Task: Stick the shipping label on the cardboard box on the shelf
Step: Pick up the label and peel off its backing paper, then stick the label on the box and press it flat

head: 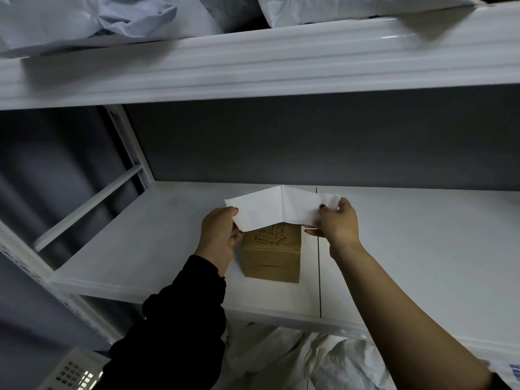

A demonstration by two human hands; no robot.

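A small brown cardboard box (271,256) with a line drawing on its top stands near the front of the white shelf board (135,240). I hold a white shipping label (277,211) stretched out just above the box, creased at its middle, its blank side towards me. My left hand (221,237) pinches the label's left end beside the box. My right hand (339,223) pinches the right end, with a thin strip showing under its fingers. The label hides the far part of the box top.
A white metal shelf beam (253,63) runs overhead, with pale plastic mail bags (112,18) on the shelf above. More white bags (295,358) lie below the board. A white perforated basket (71,371) sits at bottom left. A seam (318,263) splits the board.
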